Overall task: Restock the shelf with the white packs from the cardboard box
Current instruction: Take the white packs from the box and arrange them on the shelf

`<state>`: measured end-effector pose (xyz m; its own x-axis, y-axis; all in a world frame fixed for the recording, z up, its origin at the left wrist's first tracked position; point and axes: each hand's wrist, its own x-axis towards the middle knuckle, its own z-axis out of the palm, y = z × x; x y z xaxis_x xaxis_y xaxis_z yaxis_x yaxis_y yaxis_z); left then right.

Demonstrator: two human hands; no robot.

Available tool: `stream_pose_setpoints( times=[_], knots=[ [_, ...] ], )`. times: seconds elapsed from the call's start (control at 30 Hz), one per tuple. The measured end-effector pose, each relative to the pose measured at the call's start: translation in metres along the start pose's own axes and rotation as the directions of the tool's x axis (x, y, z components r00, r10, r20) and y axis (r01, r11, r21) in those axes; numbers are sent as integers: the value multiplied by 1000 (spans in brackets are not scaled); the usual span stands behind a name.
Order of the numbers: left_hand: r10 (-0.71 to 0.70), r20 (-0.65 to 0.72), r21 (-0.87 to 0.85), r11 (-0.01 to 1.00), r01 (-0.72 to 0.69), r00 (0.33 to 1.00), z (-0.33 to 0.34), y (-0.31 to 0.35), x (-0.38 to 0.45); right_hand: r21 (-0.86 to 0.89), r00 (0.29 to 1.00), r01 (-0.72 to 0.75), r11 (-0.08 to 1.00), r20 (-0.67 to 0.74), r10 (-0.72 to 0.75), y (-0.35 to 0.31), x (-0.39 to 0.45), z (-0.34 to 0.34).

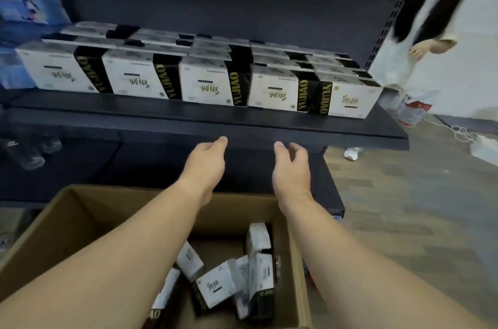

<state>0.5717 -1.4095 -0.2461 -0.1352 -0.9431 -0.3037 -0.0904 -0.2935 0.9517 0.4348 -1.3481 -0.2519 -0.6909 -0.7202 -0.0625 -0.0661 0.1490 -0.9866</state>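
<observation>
Both hands empty, fingers relaxed: left hand (206, 164), right hand (292, 167), hovering betw. shelf (204, 123) and cardboard box (67, 223). White packs (215, 287) lie jumbled in box. Suggest reaching down, gripping one pack squarely, matching front row orientation.

Rows of white-and-black rectangular packs (204, 83) on the dark metal shelf (188, 121), open brown cardboard box (67, 223) below in front, loose packs inside.

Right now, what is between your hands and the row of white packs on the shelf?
Only a bare strip of dark shelf. In the head view, both hands are empty, just short of its front edge, below the white packs.
</observation>
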Motion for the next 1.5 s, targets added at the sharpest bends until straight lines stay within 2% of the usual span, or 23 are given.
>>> stream_pose_setpoints(
  times=[0.17, 0.27, 0.5, 0.87, 1.07, 1.13, 1.3, 1.37, 1.5],
  knots=[
    [-84, -40, 42, 995, 86, 996, -22, -44, 6, -51, 995, -97, 994, 29, 98, 40, -2, 23],
    [-168, -87, 59, 983, 174, 982, -35, -73, 18, -117, 974, -195, 974, 92, 206, 71, -4, 36],
    [-334, -206, 47, 936, 350, 920, -70, -129, 52, -281, 851, -414, 866, 218, 478, 138, 8, 68],
    [-543, -388, 30, 800, 599, 745, -152, -208, 76, -519, 697, -420, 744, 341, 631, 203, -4, 148],
    [-754, -307, -108, 634, 766, 580, -212, -261, 84, -616, 651, -436, 656, 288, 702, 238, -42, 214],
    [-768, -309, -101, 613, 784, 561, -233, -274, 89, -627, 633, -460, 628, 265, 728, 241, -53, 239],
    [-785, -288, -95, 593, 800, 548, -270, -291, 104, -640, 611, -435, 633, 306, 730, 240, -72, 301],
    [-785, -277, -72, 592, 803, 554, -276, -302, 108, -637, 615, -434, 637, 307, 726, 248, -77, 320],
    [-830, -227, -109, 541, 834, 509, -276, -314, 110, -659, 611, -411, 630, 314, 727, 268, -76, 342]
  ],
)
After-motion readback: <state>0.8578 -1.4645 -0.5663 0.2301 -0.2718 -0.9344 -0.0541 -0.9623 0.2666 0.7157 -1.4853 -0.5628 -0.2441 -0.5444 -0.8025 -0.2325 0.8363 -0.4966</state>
